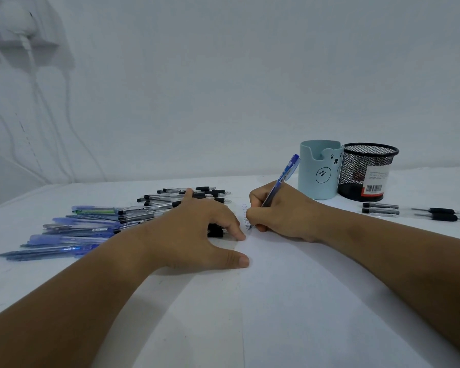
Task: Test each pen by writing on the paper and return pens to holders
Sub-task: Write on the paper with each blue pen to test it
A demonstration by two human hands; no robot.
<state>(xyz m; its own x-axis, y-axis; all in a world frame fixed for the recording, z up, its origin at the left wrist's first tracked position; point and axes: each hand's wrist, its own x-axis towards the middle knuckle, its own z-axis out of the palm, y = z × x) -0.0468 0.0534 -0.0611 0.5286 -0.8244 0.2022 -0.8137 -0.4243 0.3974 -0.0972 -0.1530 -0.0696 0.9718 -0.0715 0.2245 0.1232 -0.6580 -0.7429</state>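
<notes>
I see right hand [279, 211] fingers pinching the blue pen [280, 183], tip on paper [290, 288] — barrel tilts up-right toward the blue holder [319, 170], just beyond. Left hand [197, 229] flat, holding nothing.

black metal mesh holder [367, 172]

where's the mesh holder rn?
Head view, far right: the mesh holder stands beside the bear cup, on that cup's right, with two loose pens lying in front of it.
</notes>
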